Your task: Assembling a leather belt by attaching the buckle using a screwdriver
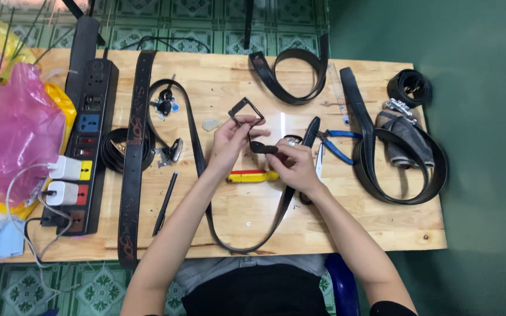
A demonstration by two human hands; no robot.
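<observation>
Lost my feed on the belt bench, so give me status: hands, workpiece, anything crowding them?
Left hand pinching black square buckle frame. Right hand gripping belt end. Yellow-red tool lies just beneath; blue pliers beside.

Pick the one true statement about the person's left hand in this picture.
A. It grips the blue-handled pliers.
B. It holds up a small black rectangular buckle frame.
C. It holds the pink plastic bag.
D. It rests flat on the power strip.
B: the left hand lifts a black rectangular buckle frame above the wooden table, far from the other things named.
</observation>
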